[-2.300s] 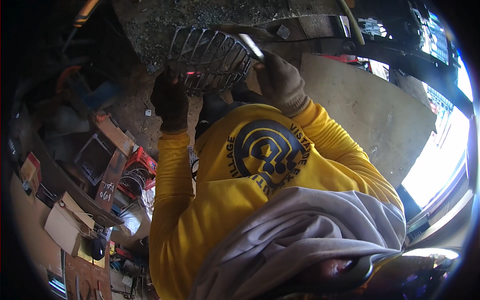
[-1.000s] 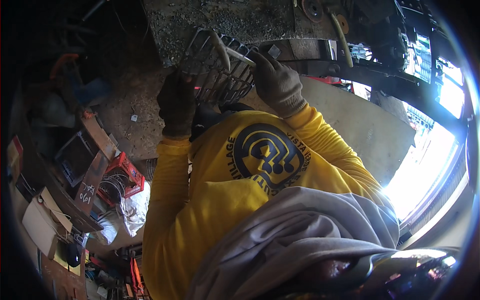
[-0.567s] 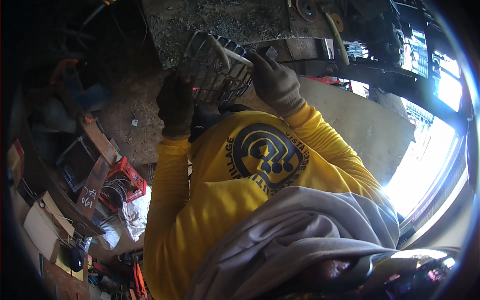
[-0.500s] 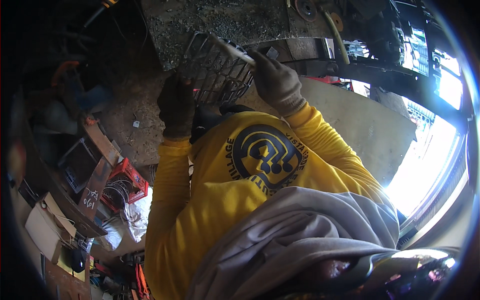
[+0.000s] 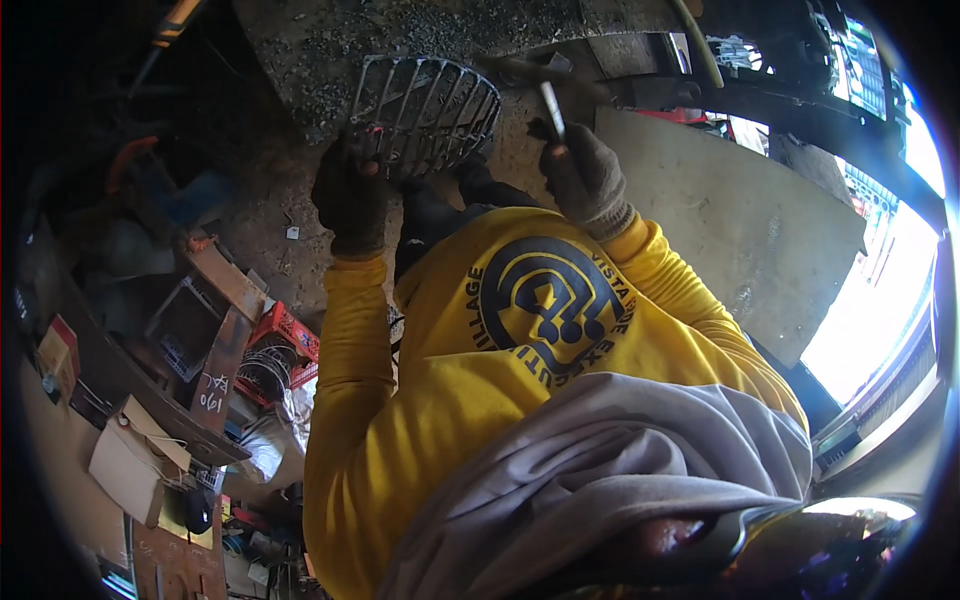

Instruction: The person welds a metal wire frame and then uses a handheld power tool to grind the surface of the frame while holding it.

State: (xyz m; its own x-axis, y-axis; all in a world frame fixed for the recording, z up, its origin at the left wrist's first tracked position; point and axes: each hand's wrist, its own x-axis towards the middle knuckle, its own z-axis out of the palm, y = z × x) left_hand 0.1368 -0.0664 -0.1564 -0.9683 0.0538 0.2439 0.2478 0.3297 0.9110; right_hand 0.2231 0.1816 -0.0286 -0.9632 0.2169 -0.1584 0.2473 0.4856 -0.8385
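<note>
My gloved left hand [image 5: 352, 190] is closed on the lower left corner of a curved metal grate [image 5: 428, 112], made of dark parallel bars inside a bent rim. The grate is tilted up in front of my legs, its far edge near the grimy work surface. My gloved right hand [image 5: 588, 175] is wrapped round the handle of a hammer [image 5: 552, 108], whose pale shaft points away from me. The hammer's long head is smeared by motion. It is to the right of the grate, apart from it.
Dark grit covers the work surface [image 5: 400, 30] ahead. A flat board [image 5: 740, 215] lies at the right, below a dark metal beam [image 5: 760, 100]. On the left are a red crate [image 5: 290, 335] with coiled wire, cardboard [image 5: 130, 455] and an orange-handled tool [image 5: 180, 22].
My right hand has drawn the hammer back to the right, away from the grate. The grate has turned so its barred face shows more fully, still in my left hand.
</note>
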